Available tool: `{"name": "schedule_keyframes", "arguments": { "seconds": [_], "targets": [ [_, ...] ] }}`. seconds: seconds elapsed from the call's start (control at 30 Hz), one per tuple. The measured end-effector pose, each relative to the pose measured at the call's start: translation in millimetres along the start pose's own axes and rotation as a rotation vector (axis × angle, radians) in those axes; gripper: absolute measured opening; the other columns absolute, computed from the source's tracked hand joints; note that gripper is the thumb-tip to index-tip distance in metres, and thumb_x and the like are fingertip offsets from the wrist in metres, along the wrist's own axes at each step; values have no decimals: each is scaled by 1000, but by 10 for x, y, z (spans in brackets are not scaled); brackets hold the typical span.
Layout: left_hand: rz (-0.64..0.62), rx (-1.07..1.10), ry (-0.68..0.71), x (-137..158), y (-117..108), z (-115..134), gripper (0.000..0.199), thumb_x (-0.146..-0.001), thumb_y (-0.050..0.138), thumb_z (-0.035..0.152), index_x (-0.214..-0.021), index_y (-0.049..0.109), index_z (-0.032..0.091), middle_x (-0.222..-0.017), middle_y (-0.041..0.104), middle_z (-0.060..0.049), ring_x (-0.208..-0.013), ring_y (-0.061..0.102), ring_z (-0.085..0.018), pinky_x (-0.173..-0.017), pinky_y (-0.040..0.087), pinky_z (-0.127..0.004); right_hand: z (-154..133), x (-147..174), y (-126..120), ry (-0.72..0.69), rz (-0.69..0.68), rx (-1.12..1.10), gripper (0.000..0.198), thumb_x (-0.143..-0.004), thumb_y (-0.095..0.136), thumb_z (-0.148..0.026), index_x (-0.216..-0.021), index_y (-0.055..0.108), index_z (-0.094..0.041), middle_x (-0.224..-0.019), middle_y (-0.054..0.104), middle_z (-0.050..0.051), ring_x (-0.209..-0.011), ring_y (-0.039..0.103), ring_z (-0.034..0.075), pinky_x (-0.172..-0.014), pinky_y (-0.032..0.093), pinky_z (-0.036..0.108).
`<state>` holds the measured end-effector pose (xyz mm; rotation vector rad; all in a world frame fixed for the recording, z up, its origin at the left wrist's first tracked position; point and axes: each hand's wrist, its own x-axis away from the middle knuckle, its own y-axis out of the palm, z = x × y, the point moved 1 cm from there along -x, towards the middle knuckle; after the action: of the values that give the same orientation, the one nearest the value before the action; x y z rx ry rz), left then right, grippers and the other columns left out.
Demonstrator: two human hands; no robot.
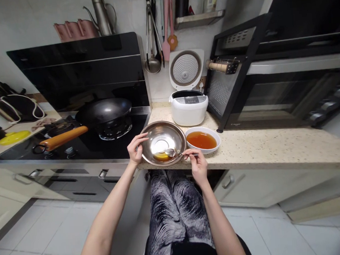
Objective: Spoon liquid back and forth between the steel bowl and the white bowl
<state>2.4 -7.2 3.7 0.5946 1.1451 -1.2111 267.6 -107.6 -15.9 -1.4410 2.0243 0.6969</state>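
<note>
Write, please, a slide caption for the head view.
Left hand on a metal bowl, right hand holding a spoon over it, beside a white bowl of orange liquid.

The speckled table [277,144] runs along a pale wall [32,20] bearing a shelf [199,20]. Cream cupboards [251,188] stand below the table's front edge, above a floor [272,233] of whitish tiles.
</note>
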Motion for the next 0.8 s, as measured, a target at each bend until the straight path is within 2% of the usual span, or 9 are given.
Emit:
{"name": "schedule_keyframes", "arguments": {
  "seconds": [0.43,0.8],
  "targets": [
    [-1,36,26,17,-4,-17,35,-100,47,38,-105,77,21,-122,76,-12,-111,73,-29,-94,59,-47,69,28,68,138,-7,-139,23,-99,61,-42,-91,64,-21,-84,73,2,-66,65,13,-65,56,27],
    [-9,37,18,-8,0,-9,36,-100,47,39,-104,77,19,-120,77,-12,-110,73,-29,-93,58,-46,118,25,98,192,107,-322,17,-98,64,-38,-91,61,-22,-85,73,0,-65,64,11,-64,56,26]
  ]
}}
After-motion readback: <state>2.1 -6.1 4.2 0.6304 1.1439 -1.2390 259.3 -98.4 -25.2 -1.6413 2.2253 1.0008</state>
